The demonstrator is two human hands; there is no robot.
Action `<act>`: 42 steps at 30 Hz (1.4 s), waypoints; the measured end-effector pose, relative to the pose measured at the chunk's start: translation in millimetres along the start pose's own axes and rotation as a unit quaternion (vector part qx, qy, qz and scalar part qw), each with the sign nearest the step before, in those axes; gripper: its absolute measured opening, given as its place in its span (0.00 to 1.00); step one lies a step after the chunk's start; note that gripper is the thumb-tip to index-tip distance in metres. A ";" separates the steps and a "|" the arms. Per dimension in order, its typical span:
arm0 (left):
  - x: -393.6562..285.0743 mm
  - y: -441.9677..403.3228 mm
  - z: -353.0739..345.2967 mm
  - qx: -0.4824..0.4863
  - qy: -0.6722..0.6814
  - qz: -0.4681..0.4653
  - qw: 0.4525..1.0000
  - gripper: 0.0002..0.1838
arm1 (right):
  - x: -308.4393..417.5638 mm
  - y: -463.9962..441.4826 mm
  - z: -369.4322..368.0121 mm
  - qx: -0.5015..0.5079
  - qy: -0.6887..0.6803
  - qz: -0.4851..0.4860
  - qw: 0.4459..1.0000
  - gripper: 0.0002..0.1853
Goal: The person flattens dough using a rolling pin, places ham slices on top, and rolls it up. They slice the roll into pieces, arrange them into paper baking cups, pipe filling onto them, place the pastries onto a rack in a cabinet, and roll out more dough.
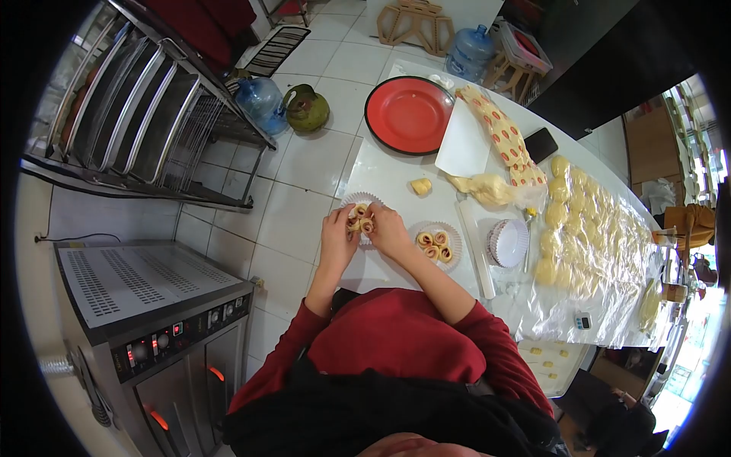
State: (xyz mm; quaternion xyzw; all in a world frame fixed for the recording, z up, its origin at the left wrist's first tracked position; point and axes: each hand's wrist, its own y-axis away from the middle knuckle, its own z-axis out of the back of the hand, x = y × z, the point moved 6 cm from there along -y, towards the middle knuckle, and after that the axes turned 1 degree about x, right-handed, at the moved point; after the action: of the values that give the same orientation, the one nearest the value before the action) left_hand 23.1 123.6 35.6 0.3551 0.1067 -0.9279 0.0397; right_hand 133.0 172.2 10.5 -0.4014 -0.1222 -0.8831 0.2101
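Observation:
My left hand (339, 234) and my right hand (391, 231) close in from both sides on a cluster of small rolled dough pieces (361, 218) with a dark reddish filling. These sit over a white fluted paper cup (364, 198) near the table's left edge; my fingers cover part of it. Right of my right hand, a second fluted paper cup (454, 237) holds several similar dough rolls (435, 247). A small lump of dough (420, 186) lies farther up the table. Beyond the second cup is a stack of paper cups (509, 243), beside a white rolling pin (476, 251).
A red plate (410, 114), a white board (463, 141) and a patterned plastic bag (499, 137) lie at the back. Plastic-covered dough balls (582, 221) fill the right side, with a small timer (583, 321). An oven (152, 305) and tray rack (145, 114) stand left.

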 end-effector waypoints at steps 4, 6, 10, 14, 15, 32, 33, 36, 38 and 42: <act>0.5 -0.3 0.4 0.010 0.005 0.002 1.000 0.31 | 0.2 1.2 -0.1 0.028 -0.063 -0.071 0.995 0.15; -0.8 0.7 1.1 0.013 0.001 -0.003 1.000 0.32 | 0.2 4.1 -1.1 0.044 -0.083 -0.113 0.989 0.16; -6.6 1.9 -0.3 0.058 -0.039 0.001 0.998 0.36 | 18.6 8.1 15.8 0.003 0.056 0.048 0.997 0.16; -9.2 -5.9 -0.4 0.080 -0.051 0.014 0.995 0.39 | -1.8 -11.8 93.5 -0.140 0.194 0.073 0.968 0.17; -10.0 -6.9 -0.8 0.080 -0.045 0.017 0.996 0.39 | -20.6 -16.2 95.5 -0.106 0.183 0.073 0.975 0.18; 7.9 -11.2 -21.5 0.098 -0.061 0.026 0.993 0.35 | 20.7 -2.6 16.5 0.014 0.155 0.041 0.987 0.15; 6.2 -11.0 -20.6 0.099 -0.066 0.030 0.992 0.35 | 21.0 -3.3 15.3 0.027 0.170 0.038 0.984 0.15; 2.0 -13.5 -19.5 0.108 -0.077 0.042 0.990 0.36 | 17.9 -6.2 8.2 0.091 0.152 0.050 0.983 0.19; 9.6 -13.2 -26.1 0.107 -0.065 0.007 0.992 0.36 | 18.6 -4.5 7.3 0.095 0.143 0.083 0.982 0.22; 10.1 -11.9 -27.5 0.125 -0.023 0.007 0.992 0.36 | 35.4 15.0 57.6 -0.018 0.111 0.101 0.989 0.29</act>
State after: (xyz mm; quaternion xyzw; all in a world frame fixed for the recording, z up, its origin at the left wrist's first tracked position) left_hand 31.8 141.4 10.9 0.3371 -0.0137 -0.9414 0.0043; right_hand 157.1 171.4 75.4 -0.3149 -0.0408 -0.8986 0.3030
